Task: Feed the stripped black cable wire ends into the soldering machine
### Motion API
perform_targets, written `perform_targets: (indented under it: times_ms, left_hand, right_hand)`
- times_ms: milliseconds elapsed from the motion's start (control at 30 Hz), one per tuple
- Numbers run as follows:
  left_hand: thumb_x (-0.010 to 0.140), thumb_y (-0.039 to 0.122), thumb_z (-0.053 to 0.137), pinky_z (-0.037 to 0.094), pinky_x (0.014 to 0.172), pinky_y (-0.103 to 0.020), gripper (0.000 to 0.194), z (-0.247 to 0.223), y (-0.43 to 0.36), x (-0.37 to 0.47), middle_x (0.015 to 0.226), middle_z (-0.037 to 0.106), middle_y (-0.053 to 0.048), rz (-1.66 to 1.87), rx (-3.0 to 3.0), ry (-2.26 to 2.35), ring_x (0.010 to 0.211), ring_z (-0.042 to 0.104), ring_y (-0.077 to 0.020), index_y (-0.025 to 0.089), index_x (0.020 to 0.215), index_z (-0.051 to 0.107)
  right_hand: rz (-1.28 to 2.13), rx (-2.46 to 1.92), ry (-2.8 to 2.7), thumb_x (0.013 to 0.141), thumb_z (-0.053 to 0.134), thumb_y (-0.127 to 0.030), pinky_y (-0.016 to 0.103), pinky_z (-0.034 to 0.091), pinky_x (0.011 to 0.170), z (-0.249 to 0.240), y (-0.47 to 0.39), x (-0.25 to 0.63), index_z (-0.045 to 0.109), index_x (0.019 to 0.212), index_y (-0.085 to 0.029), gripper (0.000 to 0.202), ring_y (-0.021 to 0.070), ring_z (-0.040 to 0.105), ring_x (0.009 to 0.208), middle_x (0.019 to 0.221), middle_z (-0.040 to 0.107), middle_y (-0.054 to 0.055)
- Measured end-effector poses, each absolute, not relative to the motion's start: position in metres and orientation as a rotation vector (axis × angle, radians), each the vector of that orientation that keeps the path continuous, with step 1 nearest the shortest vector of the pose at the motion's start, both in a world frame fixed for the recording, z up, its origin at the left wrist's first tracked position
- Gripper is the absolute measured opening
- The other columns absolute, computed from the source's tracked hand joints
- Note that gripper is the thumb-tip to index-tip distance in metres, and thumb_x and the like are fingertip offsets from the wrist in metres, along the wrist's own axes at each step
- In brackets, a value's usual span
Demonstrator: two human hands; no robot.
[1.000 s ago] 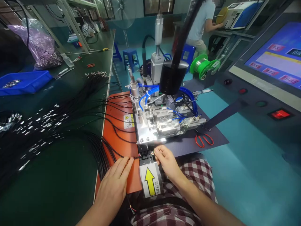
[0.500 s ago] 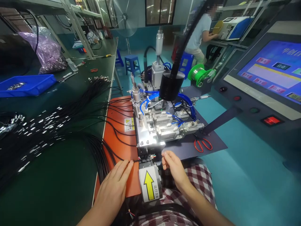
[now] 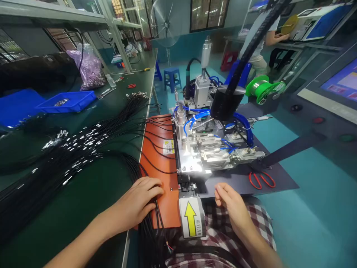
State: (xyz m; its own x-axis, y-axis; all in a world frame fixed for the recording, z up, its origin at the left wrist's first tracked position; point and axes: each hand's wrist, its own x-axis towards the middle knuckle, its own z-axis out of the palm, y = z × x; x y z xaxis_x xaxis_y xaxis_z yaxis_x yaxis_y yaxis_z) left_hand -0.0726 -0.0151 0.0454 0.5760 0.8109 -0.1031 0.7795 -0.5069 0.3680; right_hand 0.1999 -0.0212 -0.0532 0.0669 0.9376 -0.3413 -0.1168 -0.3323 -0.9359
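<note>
My left hand (image 3: 143,201) rests over the black cables (image 3: 145,234) at the left side of the orange plate (image 3: 167,208), fingers bent and somewhat apart; no cable is plainly gripped. My right hand (image 3: 230,201) hovers right of the feed end with its fingers curled together; whether something small is between them is hidden. Between the hands lies the machine's feed end, with a yellow arrow label (image 3: 191,217). Ahead stands the metal machine (image 3: 192,156) with blue tubes, and several black cables run into its left side.
Bundled black cables (image 3: 83,145) cover the green bench (image 3: 92,208) at left, with a blue tray (image 3: 69,102) behind. Red-handled scissors (image 3: 261,180) lie on the dark plate at right. A green spool (image 3: 263,89), a control panel (image 3: 329,111) and a seated person (image 3: 258,41) are beyond.
The view has turned left. My left hand has left the cable end at the feed end and moved back onto the cables. My right hand sits a little farther from the feed end.
</note>
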Motion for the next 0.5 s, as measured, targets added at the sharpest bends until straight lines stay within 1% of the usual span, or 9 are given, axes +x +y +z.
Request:
perform_targets:
  times_ms: [67,100,133,200,267,400,500]
  left_hand:
    - [0.077,0.001,0.041,0.036,0.099,-0.042,0.034,0.057,-0.018,-0.075,0.097,0.058,-0.002,0.031,2.46,1.212,0.095,0.053,-0.0186,0.025,0.096,0.057]
    - [0.076,-0.001,0.04,0.036,0.098,-0.042,0.033,0.061,-0.018,-0.075,0.089,0.057,-0.001,-0.005,2.461,1.179,0.089,0.054,-0.0177,0.024,0.089,0.057]
    - [0.077,-0.001,0.039,0.038,0.094,-0.039,0.031,0.064,-0.017,-0.075,0.084,0.056,-0.001,-0.037,2.443,1.141,0.085,0.053,-0.017,0.023,0.084,0.057]
    - [0.08,0.003,0.04,0.044,0.081,-0.03,0.026,0.067,-0.013,-0.075,0.083,0.054,-0.001,-0.046,2.331,1.083,0.081,0.053,-0.0163,0.023,0.078,0.057]
    - [0.084,0.01,0.044,0.046,0.07,-0.024,0.021,0.068,-0.008,-0.075,0.085,0.056,-0.002,0.026,2.14,1.069,0.079,0.055,-0.0151,0.022,0.078,0.059]
    - [0.087,0.02,0.049,0.046,0.072,-0.024,0.014,0.063,-0.005,-0.074,0.085,0.063,-0.002,0.357,1.877,1.2,0.078,0.059,-0.0144,0.021,0.084,0.063]
    - [0.086,0.022,0.052,0.046,0.07,-0.023,0.012,0.053,-0.012,-0.067,0.084,0.066,-0.001,0.523,1.853,1.336,0.079,0.061,-0.0144,0.02,0.087,0.063]
  right_hand:
    - [1.425,-1.413,-0.885,0.08,0.058,-0.045,0.027,0.033,0.055,-0.051,-0.021,0.202,0.048,0.065,-0.021,0.031,0.0136,0.042,0.053,0.059,0.045,-0.003]
    - [1.427,-1.403,-0.886,0.081,0.057,-0.044,0.027,0.033,0.056,-0.049,-0.021,0.203,0.048,0.065,-0.02,0.03,0.0133,0.042,0.053,0.059,0.045,-0.003]
    - [1.431,-1.39,-0.887,0.082,0.056,-0.044,0.026,0.033,0.056,-0.047,-0.02,0.203,0.048,0.066,-0.02,0.03,0.0129,0.042,0.053,0.06,0.045,-0.004]
    - [1.437,-1.366,-0.884,0.083,0.055,-0.043,0.026,0.034,0.056,-0.044,-0.02,0.204,0.048,0.067,-0.02,0.029,0.0122,0.041,0.053,0.061,0.046,-0.004]
    - [1.432,-1.352,-0.886,0.084,0.054,-0.042,0.026,0.034,0.056,-0.04,-0.021,0.205,0.048,0.07,-0.02,0.027,0.0117,0.041,0.053,0.062,0.046,-0.004]
    - [1.457,-1.325,-0.963,0.084,0.055,-0.04,0.025,0.036,0.054,-0.028,-0.029,0.2,0.052,0.074,-0.02,0.022,0.0115,0.043,0.053,0.061,0.046,-0.004]
    - [1.595,-1.244,-1.06,0.081,0.058,-0.034,0.024,0.038,0.053,-0.016,-0.036,0.189,0.057,0.086,-0.021,0.014,0.0113,0.046,0.053,0.062,0.048,-0.004]
